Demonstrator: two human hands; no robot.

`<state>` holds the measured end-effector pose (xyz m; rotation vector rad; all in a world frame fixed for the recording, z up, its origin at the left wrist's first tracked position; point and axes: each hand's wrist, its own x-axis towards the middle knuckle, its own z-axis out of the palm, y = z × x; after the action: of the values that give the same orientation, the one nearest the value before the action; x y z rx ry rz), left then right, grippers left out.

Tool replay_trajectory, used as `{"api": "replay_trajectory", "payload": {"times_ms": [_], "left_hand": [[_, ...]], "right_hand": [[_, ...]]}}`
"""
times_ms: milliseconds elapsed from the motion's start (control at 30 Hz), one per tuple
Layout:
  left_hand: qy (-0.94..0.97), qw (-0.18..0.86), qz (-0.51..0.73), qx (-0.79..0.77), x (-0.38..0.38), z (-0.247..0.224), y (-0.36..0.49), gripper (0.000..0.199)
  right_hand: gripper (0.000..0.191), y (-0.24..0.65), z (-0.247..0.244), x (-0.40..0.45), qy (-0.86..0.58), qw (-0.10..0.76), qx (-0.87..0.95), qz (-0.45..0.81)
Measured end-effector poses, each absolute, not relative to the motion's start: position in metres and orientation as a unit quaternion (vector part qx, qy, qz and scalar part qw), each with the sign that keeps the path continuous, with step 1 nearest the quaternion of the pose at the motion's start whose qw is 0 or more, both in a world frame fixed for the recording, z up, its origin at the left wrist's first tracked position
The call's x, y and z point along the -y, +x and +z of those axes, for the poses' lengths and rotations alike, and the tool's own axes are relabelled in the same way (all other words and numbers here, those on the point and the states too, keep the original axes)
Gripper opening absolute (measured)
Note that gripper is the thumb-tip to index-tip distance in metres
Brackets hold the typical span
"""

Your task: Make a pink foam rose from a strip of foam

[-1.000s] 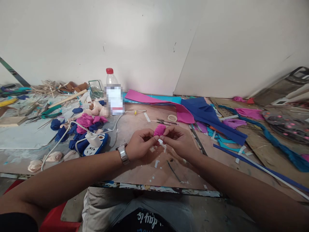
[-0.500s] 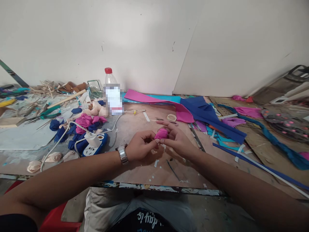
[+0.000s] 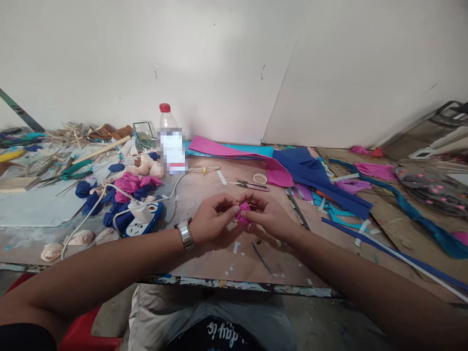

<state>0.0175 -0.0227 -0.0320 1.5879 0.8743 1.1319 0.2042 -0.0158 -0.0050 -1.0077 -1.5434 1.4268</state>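
A small pink crepe-paper flower [image 3: 243, 215] is pinched above the table between my two hands. My left hand [image 3: 211, 217], with a metal watch [image 3: 185, 234] on its wrist, grips the flower's left side with thumb and curled fingers. From the right, my right hand [image 3: 269, 215] presses its thumb on the flower's front, fingers bent behind it. Much of the flower is hidden by the fingers. Just beyond the hands lie small thread snips [image 3: 252, 185] and a roll of tape [image 3: 260, 178].
Pink and blue crumpled paper flowers [image 3: 127, 186] surround a power strip [image 3: 141, 225] with a white cable on the left. A red-capped bottle [image 3: 168, 119] stands at the back. Blue crepe paper [image 3: 329, 187] and a pink strip [image 3: 280, 170] lie behind and right. Pliers [image 3: 76, 170] rest far left.
The pink flower has been turned and sits lower between the fingers. My right fingers have curled in closer to my left hand, uncovering the snips behind.
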Motion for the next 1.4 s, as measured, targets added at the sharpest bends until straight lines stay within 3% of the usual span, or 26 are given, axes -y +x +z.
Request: {"api": "replay_trajectory", "payload": {"times_ms": [233, 667, 833, 1100, 1400], "left_hand": [[0.643, 0.481, 0.472, -0.364, 0.021, -0.032, 0.018, 0.022], [0.623, 0.505, 0.455, -0.386, 0.019, -0.036, 0.018, 0.028], [0.653, 0.466, 0.447, -0.396, 0.019, -0.034, 0.017, 0.030], [0.639, 0.471, 0.468, -0.389, 0.015, -0.035, 0.015, 0.030], [0.623, 0.488, 0.476, -0.383, 0.015, -0.036, 0.015, 0.031]], "right_hand": [[0.037, 0.204, -0.006, 0.012, -0.403, 0.422, 0.610, 0.536], [0.024, 0.212, -0.013, 0.008, -0.417, 0.393, 0.697, 0.432], [0.016, 0.213, -0.013, 0.009, -0.422, 0.411, 0.757, 0.283], [0.009, 0.216, -0.011, 0.007, -0.267, 0.425, 0.862, 0.070], [0.010, 0.218, -0.004, 0.008, -0.279, 0.407, 0.861, 0.122]]}}
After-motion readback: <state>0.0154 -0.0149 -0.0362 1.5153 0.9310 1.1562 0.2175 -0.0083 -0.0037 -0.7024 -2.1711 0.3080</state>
